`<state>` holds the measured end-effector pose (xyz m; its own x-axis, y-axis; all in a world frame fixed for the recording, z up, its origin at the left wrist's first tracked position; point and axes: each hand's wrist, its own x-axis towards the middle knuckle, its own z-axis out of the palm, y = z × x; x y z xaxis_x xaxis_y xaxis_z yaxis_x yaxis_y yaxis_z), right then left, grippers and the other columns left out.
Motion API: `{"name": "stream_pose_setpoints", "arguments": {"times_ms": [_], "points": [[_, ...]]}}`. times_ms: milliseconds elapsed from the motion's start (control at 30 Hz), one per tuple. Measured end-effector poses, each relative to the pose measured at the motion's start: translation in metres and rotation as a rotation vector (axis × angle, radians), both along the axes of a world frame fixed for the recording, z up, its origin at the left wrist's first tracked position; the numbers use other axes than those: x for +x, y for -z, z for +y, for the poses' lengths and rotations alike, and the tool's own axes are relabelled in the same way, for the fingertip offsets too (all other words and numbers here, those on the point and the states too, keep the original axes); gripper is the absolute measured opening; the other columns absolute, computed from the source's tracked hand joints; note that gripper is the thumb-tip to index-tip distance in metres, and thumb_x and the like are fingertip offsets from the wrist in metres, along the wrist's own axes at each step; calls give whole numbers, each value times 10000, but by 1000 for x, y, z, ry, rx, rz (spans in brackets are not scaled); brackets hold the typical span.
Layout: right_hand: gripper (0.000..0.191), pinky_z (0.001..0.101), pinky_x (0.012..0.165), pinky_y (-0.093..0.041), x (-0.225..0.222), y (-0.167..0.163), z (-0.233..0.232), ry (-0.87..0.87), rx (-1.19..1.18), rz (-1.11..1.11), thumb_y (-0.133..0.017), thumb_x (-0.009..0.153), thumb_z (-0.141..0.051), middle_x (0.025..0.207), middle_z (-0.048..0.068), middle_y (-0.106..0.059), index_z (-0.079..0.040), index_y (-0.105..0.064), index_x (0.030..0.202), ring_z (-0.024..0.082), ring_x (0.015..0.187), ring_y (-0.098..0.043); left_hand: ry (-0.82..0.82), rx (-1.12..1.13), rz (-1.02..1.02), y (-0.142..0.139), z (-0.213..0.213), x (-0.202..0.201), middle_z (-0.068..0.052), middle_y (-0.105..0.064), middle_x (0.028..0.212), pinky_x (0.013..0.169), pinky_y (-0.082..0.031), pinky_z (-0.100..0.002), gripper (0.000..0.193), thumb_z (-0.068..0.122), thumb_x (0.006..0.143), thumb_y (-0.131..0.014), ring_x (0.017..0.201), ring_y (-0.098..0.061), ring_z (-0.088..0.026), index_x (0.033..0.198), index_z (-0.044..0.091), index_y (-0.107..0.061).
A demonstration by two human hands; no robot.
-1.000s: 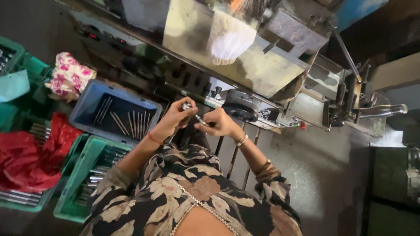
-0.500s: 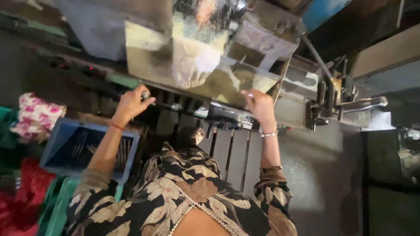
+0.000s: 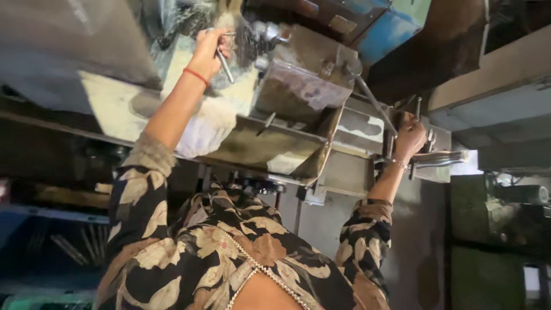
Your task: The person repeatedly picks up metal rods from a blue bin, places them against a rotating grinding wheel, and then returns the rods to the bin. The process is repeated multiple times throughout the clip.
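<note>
I have both arms raised toward the machine (image 3: 298, 103) in front of me. My left hand (image 3: 208, 53) is up at the far left, closed around a thin metal rod (image 3: 225, 64) that hangs down from the fingers at a slant. A red thread band (image 3: 197, 76) sits on that wrist. The rod is close to the dark opening at the top of the machine, beside a shiny metal housing (image 3: 298, 86); whether its upper end is already seated there I cannot tell, since the hand covers it.

My right hand (image 3: 410, 138) is at the right side of the machine, closed around an upright lever (image 3: 418, 115). A thin bangle (image 3: 398, 165) shows on that wrist. A long slanted bar (image 3: 373, 103) runs from the housing down toward the lever.

Below the housing a sloped metal tray (image 3: 275, 152) drops toward me. A white cloth bag (image 3: 201, 129) hangs just left of it, behind my left forearm.

Status, judged from this position: one rod is in hand and brought up to the machine, and the lever is gripped but not visibly thrown. Feeding the rod and working the lever appear to remain. At the near left, in shadow, a blue crate (image 3: 51, 247) holds more rods, so further pieces appear to be waiting.
</note>
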<state>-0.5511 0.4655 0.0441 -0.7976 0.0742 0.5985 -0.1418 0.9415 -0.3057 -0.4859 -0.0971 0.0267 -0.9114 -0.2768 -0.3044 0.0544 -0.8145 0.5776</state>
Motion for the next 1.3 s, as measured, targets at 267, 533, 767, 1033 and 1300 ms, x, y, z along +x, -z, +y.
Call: {"name": "stream_pose_setpoints", "arguments": {"times_ms": [267, 533, 767, 1033, 1300], "points": [[514, 590, 672, -477, 2, 32, 11, -48, -22, -278, -492, 1122, -391, 759, 287, -657, 18, -710, 900, 508, 744, -644, -224, -253, -279, 5, 8, -64, -28, -567, 694, 423, -399, -343, 214, 160, 917, -592, 483, -472, -148, 1097, 139, -478], [568, 621, 673, -489, -6, 59, 19, 117, 62, -194, -457, 1127, -389, 770, 294, -668, 14, -719, 824, 521, 734, -647, -259, -189, -435, 23, 11, -73, -57, -568, 958, 477, -432, -373, 509, 217, 876, -557, 592, -512, -176, 1294, 366, -308], [544, 617, 646, -494, -8, 71, 23, 181, 51, -87, -448, 1107, -387, 746, 273, -673, -9, -753, 861, 513, 705, -642, -250, -196, -411, 38, 3, -79, -39, -559, 911, 488, -405, -363, 255, 344, 926, -603, 617, -520, -176, 1128, 225, -503], [557, 600, 627, -497, -9, 71, 21, 237, -9, -84, -441, 1096, -411, 722, 246, -677, -45, -774, 841, 483, 688, -658, -360, -257, -308, 40, -3, -79, -62, -577, 871, 490, -494, -380, 230, 270, 917, -660, 629, -589, -196, 1050, 137, -527], [567, 607, 626, -497, -5, 65, 15, 286, -10, -126, -435, 1100, -442, 723, 251, -668, -53, -769, 858, 488, 690, -657, -281, -148, -348, 35, -6, -79, -50, -596, 756, 436, -411, -388, 112, 248, 906, -573, 542, -543, -211, 991, 180, -548]]}}
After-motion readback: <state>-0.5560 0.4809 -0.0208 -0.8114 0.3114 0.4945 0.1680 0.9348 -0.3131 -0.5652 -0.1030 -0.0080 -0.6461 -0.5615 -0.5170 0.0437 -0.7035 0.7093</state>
